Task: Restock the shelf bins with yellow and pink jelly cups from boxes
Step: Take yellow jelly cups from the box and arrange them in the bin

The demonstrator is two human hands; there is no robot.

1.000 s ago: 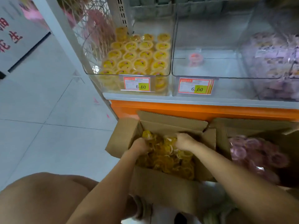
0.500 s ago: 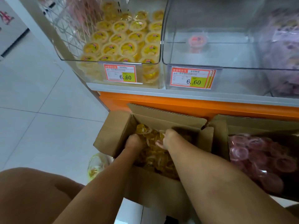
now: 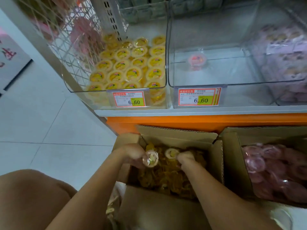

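While both hands are working inside the left cardboard box [image 3: 166, 211], each is gripping one cup. The left hand [image 3: 132, 155] is curling its fingers round a jelly cup [image 3: 151, 159] that is tilting its round top toward the camera. Motion blur is smearing it, so it is reading pale with yellow flecks and its label is not legible. The right hand [image 3: 187, 159] is pinching a yellow cup [image 3: 172, 153] by its edge, showing a cream rim round a yellow centre. Both cups are hovering near each other, just above the heap of yellow cups [image 3: 166, 180] filling that box.

Just beside it on the right, a second box [image 3: 235, 163] is holding pink cups [image 3: 274, 171] under glossy film, and the frame edge is cutting this box off. On the shelf above, the left clear bin [image 3: 116, 90] is carrying rows of yellow cups [image 3: 132, 67], tops up, cream-rimmed with printed lids. The middle bin [image 3: 199, 84] is holding a single pink cup [image 3: 197, 59] toward its back. The bin further right [image 3: 285, 63] is showing pale purple packs, too hazy to identify. Price tags [image 3: 128, 99] are covering part of the front walls, and their small print is not readable. The forearms [image 3: 216, 196] are hiding the near part of the heap.
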